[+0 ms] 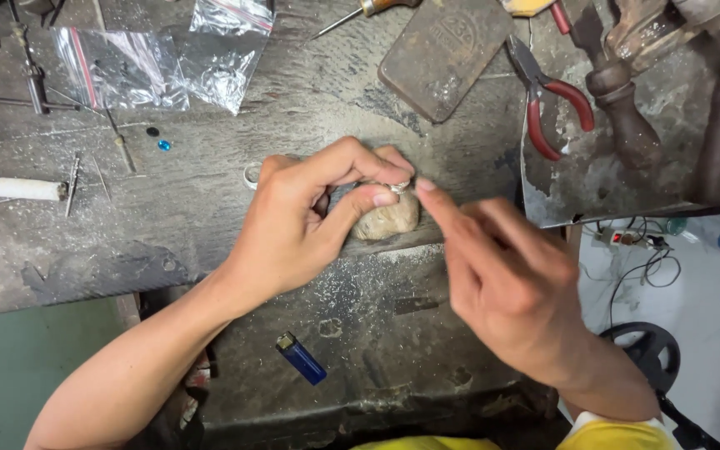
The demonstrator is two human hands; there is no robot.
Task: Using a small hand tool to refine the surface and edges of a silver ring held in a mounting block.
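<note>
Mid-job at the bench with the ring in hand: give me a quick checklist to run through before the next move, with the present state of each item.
1. Ring pinched between left hand thumb and forefinger: ok.
2. Ring braced against the worn wooden peg: ok, it sits at the peg's top.
3. Right hand at the ring: ok, fingertip meets it; whether it holds anything cannot tell, blurred.
4. Red-handled pliers on the bench: ok, lying apart from both hands.
5. Small blue stone on the bench: ok, left of the hands.
6. Blue lighter away from the work: ok, lying below the hands.
</note>
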